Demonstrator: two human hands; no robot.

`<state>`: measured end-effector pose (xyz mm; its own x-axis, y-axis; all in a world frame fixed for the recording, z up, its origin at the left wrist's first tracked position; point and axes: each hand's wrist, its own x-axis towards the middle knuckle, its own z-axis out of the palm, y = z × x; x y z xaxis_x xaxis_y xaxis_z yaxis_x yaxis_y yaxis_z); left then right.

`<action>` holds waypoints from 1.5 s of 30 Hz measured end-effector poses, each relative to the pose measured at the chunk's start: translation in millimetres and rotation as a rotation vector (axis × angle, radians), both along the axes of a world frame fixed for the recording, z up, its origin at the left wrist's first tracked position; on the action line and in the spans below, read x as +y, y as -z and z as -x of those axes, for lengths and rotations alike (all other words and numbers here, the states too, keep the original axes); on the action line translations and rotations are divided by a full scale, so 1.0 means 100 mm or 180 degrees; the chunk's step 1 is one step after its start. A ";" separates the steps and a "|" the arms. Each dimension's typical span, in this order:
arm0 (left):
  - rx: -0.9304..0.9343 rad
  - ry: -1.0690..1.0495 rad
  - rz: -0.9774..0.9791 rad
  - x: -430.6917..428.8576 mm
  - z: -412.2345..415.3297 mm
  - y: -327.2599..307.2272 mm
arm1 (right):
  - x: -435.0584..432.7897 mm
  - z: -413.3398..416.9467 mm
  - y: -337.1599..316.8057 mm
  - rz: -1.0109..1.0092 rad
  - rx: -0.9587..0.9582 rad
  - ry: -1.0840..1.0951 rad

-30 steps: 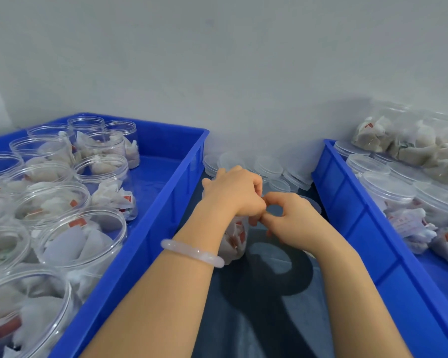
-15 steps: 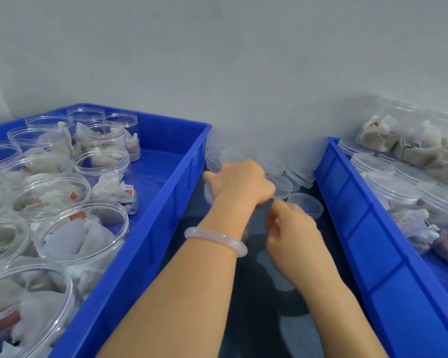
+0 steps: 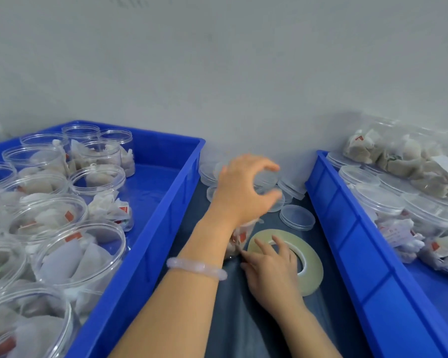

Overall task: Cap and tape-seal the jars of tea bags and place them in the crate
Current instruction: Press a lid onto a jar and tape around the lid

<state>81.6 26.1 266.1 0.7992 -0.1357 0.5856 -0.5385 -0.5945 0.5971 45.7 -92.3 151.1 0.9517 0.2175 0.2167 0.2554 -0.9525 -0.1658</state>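
Between the two crates stands a clear jar of tea bags [image 3: 239,235], mostly hidden under my left wrist. My left hand [image 3: 241,188] curls over its clear top from above, thumb and fingers clamped around the rim. Just to the right, a flat roll of clear tape [image 3: 311,264] lies on the dark table. My right hand [image 3: 269,267] is on the roll's left side, fingers over its face and thumb at its edge. The blue crate on the right [image 3: 360,244] holds capped jars [image 3: 360,175].
The blue crate on the left [image 3: 153,241] is packed with several uncapped jars of tea bags [image 3: 96,178]. Loose clear lids [image 3: 298,217] lie near the wall behind my hands. A clear bag of tea bags [image 3: 409,156] rests on the right crate's jars.
My hands have separated. The left one has moved up and back onto the jar's top. The right one has dropped toward me, and the tape roll now shows flat on the table.
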 end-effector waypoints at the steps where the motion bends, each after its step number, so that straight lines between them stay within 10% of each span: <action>1: -0.0648 -0.0054 0.0828 0.03 0.04 0.03 | -0.03 -0.01 -0.01 -0.0107 -0.0077 -0.0036; 3: -0.1076 -0.0498 0.1800 0.10 0.09 0.10 | -0.08 -0.05 -0.09 -0.0665 -0.0325 -0.0044; 9: 0.0808 -0.0460 0.2264 0.17 0.02 0.55 | -0.03 -0.12 -0.41 -0.3334 -0.0140 -0.0160; 20: 0.0299 -0.0709 0.2413 0.15 -0.09 0.79 | 0.36 -0.31 -0.33 -0.4816 -0.0640 -0.0347; 33: 0.0182 -0.0680 0.2487 0.14 -0.16 0.85 | 0.23 -0.35 -0.31 -0.3626 -0.0952 -0.0683; 42: 0.0160 -0.0851 0.2357 0.14 -0.17 0.86 | -0.07 -0.26 -0.73 -0.2587 0.0787 -0.1264; 45: 0.0188 -0.0819 0.2354 0.17 -0.17 0.87 | -0.08 -0.30 -0.73 -0.2695 0.0512 -0.0978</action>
<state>98.1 42.7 178.9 0.7852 0.4666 0.4072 -0.3927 -0.1332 0.9100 75.5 -100.4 223.9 0.9108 0.2950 0.2888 0.3908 -0.3905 -0.8335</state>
